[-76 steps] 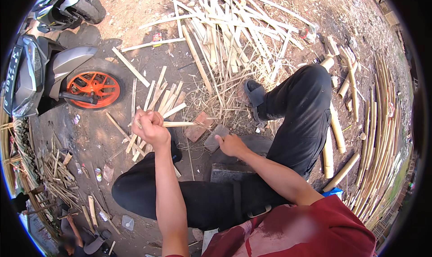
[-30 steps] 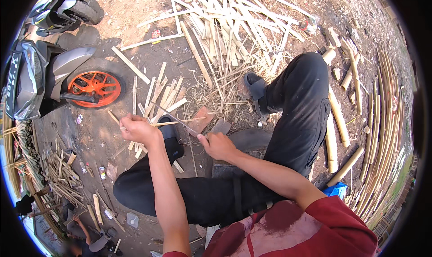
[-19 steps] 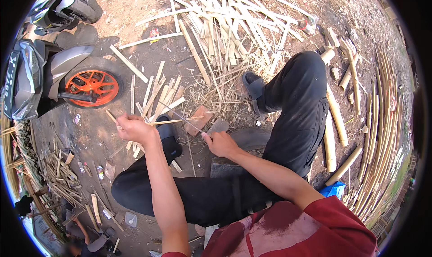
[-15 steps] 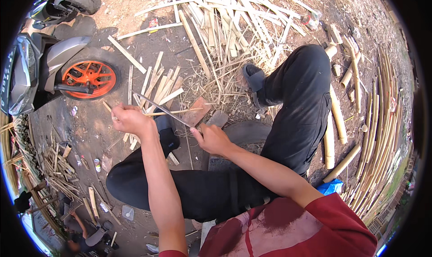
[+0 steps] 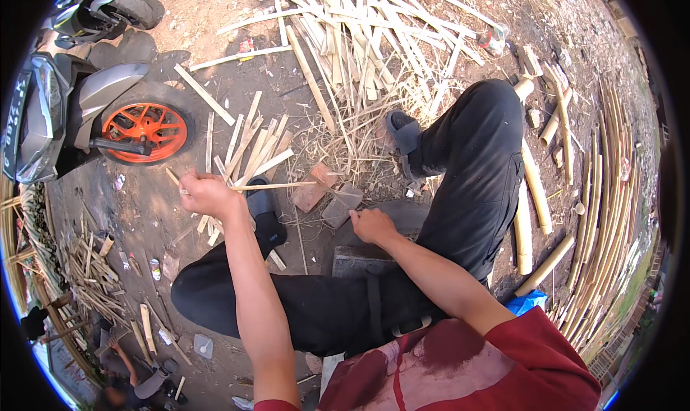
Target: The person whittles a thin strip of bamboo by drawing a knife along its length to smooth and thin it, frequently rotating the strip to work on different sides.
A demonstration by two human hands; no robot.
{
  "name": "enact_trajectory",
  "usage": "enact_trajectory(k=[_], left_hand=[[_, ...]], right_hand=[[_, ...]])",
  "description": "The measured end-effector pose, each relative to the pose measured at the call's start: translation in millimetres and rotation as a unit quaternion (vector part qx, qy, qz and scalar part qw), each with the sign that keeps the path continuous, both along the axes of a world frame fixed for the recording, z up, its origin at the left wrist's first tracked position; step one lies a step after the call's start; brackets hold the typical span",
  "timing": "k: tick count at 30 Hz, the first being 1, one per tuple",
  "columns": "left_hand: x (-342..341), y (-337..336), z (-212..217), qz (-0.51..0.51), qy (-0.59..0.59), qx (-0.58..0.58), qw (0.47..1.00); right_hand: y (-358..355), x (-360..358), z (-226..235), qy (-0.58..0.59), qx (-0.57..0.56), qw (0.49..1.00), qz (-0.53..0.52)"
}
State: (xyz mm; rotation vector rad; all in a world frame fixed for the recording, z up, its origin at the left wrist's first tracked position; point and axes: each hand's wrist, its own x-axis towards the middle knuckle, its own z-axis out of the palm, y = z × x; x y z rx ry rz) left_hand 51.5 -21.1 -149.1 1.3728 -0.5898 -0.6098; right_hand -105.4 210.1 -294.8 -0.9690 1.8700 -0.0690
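My left hand [image 5: 208, 195] is closed around a thin bamboo strip [image 5: 277, 186]. One short end sticks out behind the fist and the long end points right, over the reddish brick, with a frayed tip or fine fibres there. My right hand [image 5: 374, 226] is closed in a fist by the dark block between my legs, apart from the strip. It holds the knife seen half a second earlier; the blade barely shows now, smeared or edge-on.
Split bamboo pieces [image 5: 262, 148] lie ahead of my left hand. A big pile of strips and shavings [image 5: 366, 37] lies farther off. A motorbike with an orange wheel [image 5: 147, 134] stands left. Long bamboo poles [image 5: 611, 195] line the right. Another person [image 5: 136, 378] sits lower left.
My right hand has moved right and toward me, away from the strip, and the long knife blade no longer shows clearly. My left hand has stayed nearly still with the bamboo strip.
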Motion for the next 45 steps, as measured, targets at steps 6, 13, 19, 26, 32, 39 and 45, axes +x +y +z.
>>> enact_trajectory(k=[6, 13, 19, 26, 32, 39, 45], left_hand=[[21.4, -2.6, -7.8, -0.002, -0.007, 0.007, 1.0], [22.0, -5.3, -1.2, -0.002, 0.004, 0.038, 0.999], [21.8, 28.8, 12.7, -0.293, 0.123, -0.013, 0.948], [47.1, 29.5, 8.9, -0.376, 0.203, -0.03, 0.904], [33.8, 36.9, 4.8, -0.352, 0.11, -0.038, 0.929], [18.6, 33.0, 4.9, -0.346, 0.118, -0.026, 0.93], [17.3, 28.0, 0.3, -0.359, 0.11, -0.025, 0.926]], right_hand=[[-17.6, 14.7, 55.4, -0.045, 0.004, 0.997, 0.057], [2.2, -8.6, 23.5, -0.032, 0.084, 0.996, 0.003], [-25.1, 0.4, 27.7, -0.108, -0.036, 0.992, -0.053], [-27.2, 28.1, 35.6, -0.159, -0.113, 0.978, -0.077], [-25.1, 15.0, 20.6, -0.122, -0.025, 0.99, -0.058], [-14.7, 9.9, 3.1, -0.107, -0.054, 0.989, -0.089], [-36.5, 17.4, 32.7, -0.1, -0.064, 0.993, -0.02]])
